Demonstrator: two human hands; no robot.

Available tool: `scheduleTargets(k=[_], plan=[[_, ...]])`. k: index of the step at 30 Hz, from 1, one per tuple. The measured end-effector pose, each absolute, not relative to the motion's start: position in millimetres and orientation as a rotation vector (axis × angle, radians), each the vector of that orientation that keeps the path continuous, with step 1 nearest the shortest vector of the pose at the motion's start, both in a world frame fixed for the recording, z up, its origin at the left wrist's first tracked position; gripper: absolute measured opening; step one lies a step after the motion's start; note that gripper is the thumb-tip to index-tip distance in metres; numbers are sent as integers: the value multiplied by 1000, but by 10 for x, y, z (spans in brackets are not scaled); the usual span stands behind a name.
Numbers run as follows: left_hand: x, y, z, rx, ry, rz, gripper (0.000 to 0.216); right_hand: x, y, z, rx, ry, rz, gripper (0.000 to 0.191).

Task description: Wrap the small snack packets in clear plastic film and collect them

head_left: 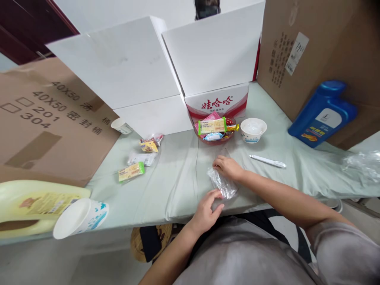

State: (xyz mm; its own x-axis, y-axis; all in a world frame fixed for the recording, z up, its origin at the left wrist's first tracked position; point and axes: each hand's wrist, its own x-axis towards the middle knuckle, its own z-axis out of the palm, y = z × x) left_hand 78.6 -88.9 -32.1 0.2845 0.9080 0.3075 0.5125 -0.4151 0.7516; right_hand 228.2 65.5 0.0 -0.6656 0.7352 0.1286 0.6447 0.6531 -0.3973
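Note:
A crinkled clear plastic bag (221, 183) lies on the cloth-covered table before me. My right hand (228, 168) rests over its far part, fingers curled and closed on the film. At the near end, my left hand (205, 213) touches the bag with its fingertips, the thumb spread away from the fingers. Just beyond the bag stands a reddish clear bowl (204, 139) of wrapped snacks, a green-ended biscuit pack (212, 126) on top. To its right are a paper cup (252, 136) with crumpled clear plastic inside and a white pen-like cutter (267, 161).
On the left lie a biscuit pack (130, 172), a white packet (141, 159) and a yellow snack packet (148, 146). Paper cups (97, 215) and a yellow jug (44, 202) flank them. Cardboard boxes (56, 122) and white boxes (118, 63) wall the table; a blue bottle (322, 114) leans right.

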Motion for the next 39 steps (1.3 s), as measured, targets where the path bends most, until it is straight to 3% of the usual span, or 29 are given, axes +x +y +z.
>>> scheduleTargets(k=[4,10,35,39], plan=[[844,-801,-375,1945,1424,1098,57,2477,779,22,-1331,-2493,402,19],[906,-627,-408,2116,1438,1048,33,2576,825,-152,-1454,-2405,389,19],[986,-697,-374,2376,1598,899,25,2537,828,-216,-1440,-2436,198,25],[996,-690,-376,2379,1624,896,24,2653,802,-179,-1208,-2374,179,28]])
